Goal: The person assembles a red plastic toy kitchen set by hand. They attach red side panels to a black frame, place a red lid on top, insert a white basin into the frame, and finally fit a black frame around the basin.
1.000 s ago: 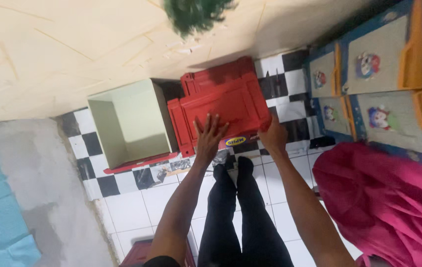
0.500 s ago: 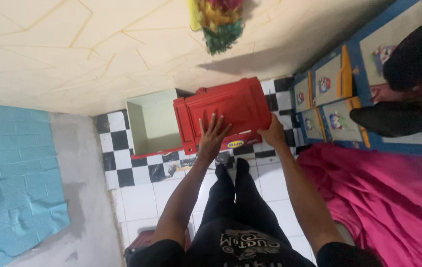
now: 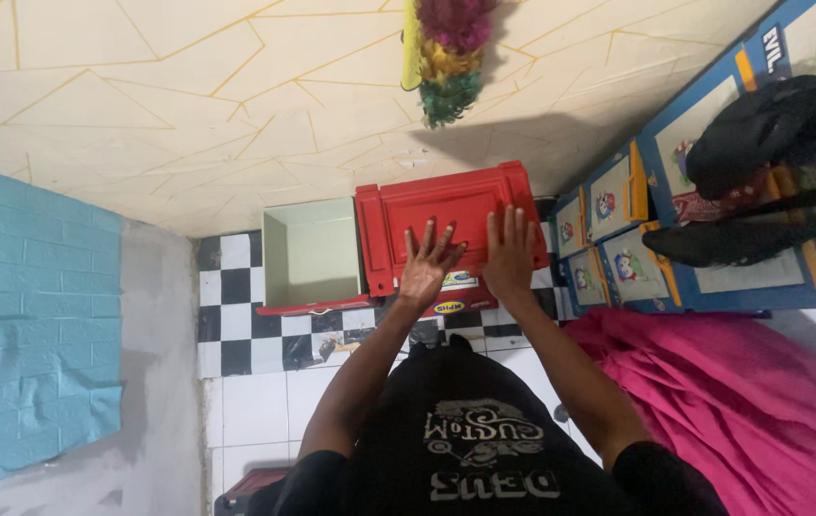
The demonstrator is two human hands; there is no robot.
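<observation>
— Hands first: where does each one sit?

— Both lie on the red cabinet door (image 3: 446, 222). The left hand (image 3: 430, 263) is flat against the lower middle of the panel with its 5 fingers spread wide, gripping nothing. The right hand (image 3: 510, 250) rests just beside it toward the door's right end, palm down and fingers straight, also open and holding nothing.

— And the door itself?

— It hangs in front of the person, its moulded frame facing the camera. Its left edge meets the open cabinet compartment (image 3: 312, 253), a pale, bare box seen straight into. A red strip runs along the bottom of that box.

— What surrounds it?

— Black-and-white checkered tiles (image 3: 231, 315) line the wall beside and below the compartment. A pale surface with thin yellow lines (image 3: 188, 115) fills the upper part of the view, and a bundle of purple, yellow and green feathers (image 3: 451, 57) hangs against it. At the left is a blue brick-patterned panel (image 3: 25, 325); at the right are blue cupboard doors with cartoon pictures (image 3: 618, 229), and a pink cloth (image 3: 742, 401) spreads out below them.

— The person?

— A black shirt and 2 bare forearms reaching to the door.
</observation>
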